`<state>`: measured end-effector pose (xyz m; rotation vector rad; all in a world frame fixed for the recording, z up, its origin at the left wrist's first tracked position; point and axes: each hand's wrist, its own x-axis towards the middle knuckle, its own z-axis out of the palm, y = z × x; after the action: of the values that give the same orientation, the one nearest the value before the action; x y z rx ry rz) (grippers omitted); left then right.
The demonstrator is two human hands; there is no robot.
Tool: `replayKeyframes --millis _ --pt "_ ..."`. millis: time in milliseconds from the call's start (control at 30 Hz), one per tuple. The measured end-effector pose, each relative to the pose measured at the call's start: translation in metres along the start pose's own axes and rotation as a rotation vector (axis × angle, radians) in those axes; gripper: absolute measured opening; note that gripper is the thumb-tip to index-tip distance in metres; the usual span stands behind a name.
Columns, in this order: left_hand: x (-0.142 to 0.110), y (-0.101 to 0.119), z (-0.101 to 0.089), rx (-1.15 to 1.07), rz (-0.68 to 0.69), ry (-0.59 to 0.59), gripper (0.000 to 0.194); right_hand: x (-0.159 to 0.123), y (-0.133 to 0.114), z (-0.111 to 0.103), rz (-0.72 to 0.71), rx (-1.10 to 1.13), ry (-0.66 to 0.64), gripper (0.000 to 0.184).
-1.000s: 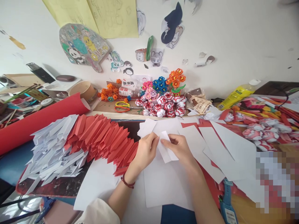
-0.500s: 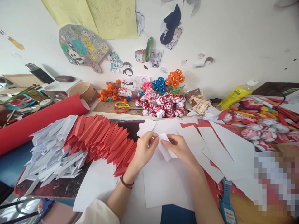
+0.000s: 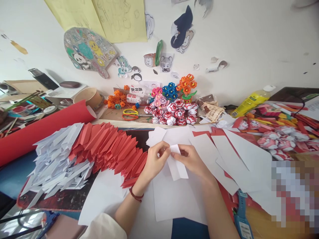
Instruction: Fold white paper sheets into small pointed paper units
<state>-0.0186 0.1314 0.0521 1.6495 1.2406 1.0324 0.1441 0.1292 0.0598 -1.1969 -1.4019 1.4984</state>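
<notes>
Between my two hands is a small white piece of paper [image 3: 178,167] with a lengthwise crease, its lower end hanging toward me. My left hand [image 3: 157,157] pinches its upper left edge between thumb and fingertips. On the other side, my right hand [image 3: 190,157] grips the upper right part, thumb in front. Beneath them lie white paper sheets [image 3: 174,202]. Left of my left hand is a long row of folded red paper pieces [image 3: 107,146], and past it a heap of folded white paper pieces [image 3: 59,159].
A red paper roll [image 3: 45,129] lies at the left. Behind my hands stand red-and-white paper flowers [image 3: 169,116] and scissors [image 3: 129,114]. On the right are more white sheets [image 3: 241,159], a yellow bottle [image 3: 251,101] and a blue watch [image 3: 241,215].
The white piece of paper now hangs lower and shows more of its length below my fingers. Both hands stay almost in the same place.
</notes>
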Motion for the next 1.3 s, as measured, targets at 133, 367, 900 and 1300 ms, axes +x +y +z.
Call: replayKeyframes --millis 133,367,900,1300 --pt "0.0016 -0.0010 -0.0015 -0.054 -0.003 -0.002 0.016 0.0000 -0.0010 0.0019 0.008 0.022 -0.032 0.023" --pt "0.0023 -0.0041 -0.0032 -0.129 -0.044 -0.017 0.019 0.0001 -0.0001 0.0003 0.013 0.079 0.027 0.023" --pt "0.0017 -0.0044 -0.0011 -0.224 -0.093 0.037 0.019 0.0006 -0.0042 0.0042 0.012 0.024 -0.043 0.024" --pt "0.0005 0.0010 -0.0014 -0.217 -0.064 -0.014 0.022 0.0012 -0.0008 0.0008 0.027 0.093 0.022 0.018"
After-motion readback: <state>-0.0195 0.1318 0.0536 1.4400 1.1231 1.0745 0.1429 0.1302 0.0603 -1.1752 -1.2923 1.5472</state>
